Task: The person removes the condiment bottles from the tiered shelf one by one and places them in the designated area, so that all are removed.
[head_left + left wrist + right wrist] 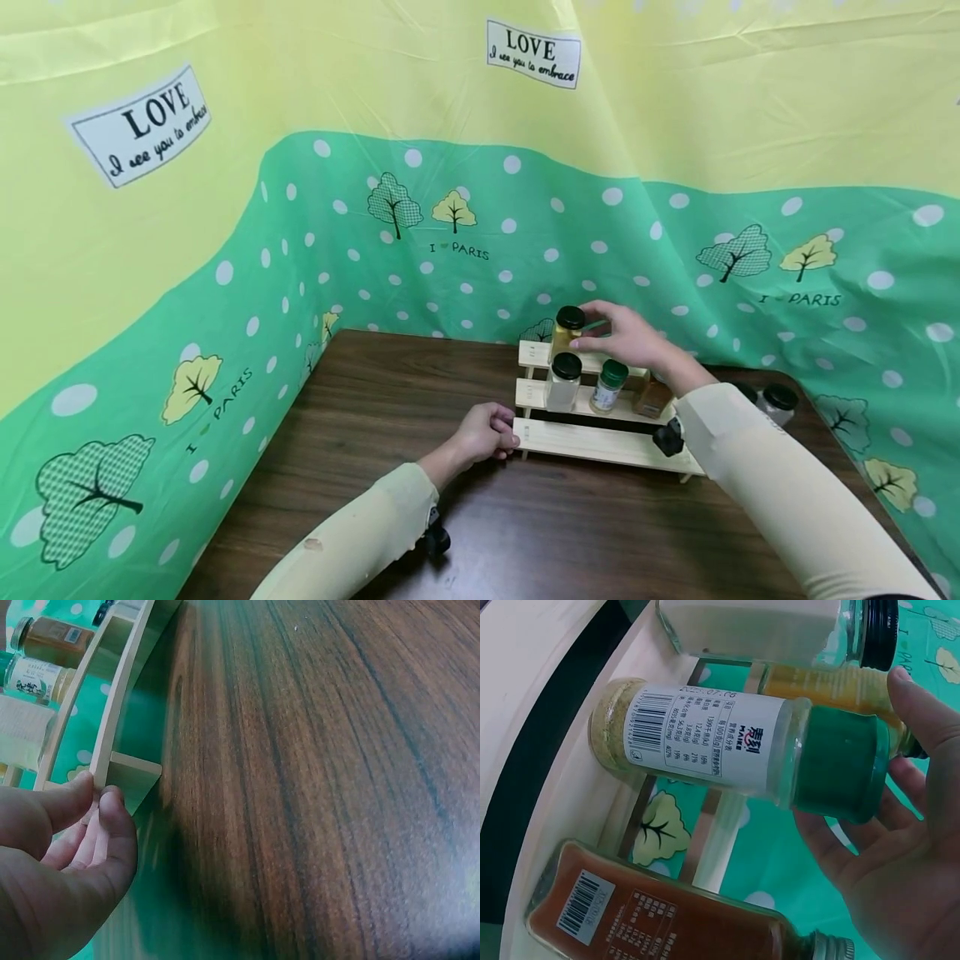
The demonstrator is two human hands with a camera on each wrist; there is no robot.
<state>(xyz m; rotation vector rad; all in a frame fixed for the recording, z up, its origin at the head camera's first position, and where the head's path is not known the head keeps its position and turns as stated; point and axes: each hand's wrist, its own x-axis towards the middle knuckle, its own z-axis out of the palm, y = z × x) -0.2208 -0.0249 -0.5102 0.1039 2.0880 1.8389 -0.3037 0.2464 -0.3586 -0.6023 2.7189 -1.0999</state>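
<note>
A three-tier wooden rack [600, 444] stands on the table. My left hand [480, 432] pinches the left end of its lowest tier between thumb and fingers, seen closer in the left wrist view. At the top tier's left end, my right hand [626, 335] holds a black-lidded jar of yellow contents [564, 340] between thumb and fingers. Whether its base touches the tier is hard to tell. On the middle tier stand a black-lidded jar of pale contents [562, 387], a green-capped seasoning bottle [712, 739] and a bottle of reddish-brown contents [667, 907].
More black-lidded jars [778, 402] stand right of the rack, partly behind my right sleeve. The dark wooden table [390, 383] extends left and in front of the rack. A green and yellow printed curtain [480, 208] hangs behind and at both sides.
</note>
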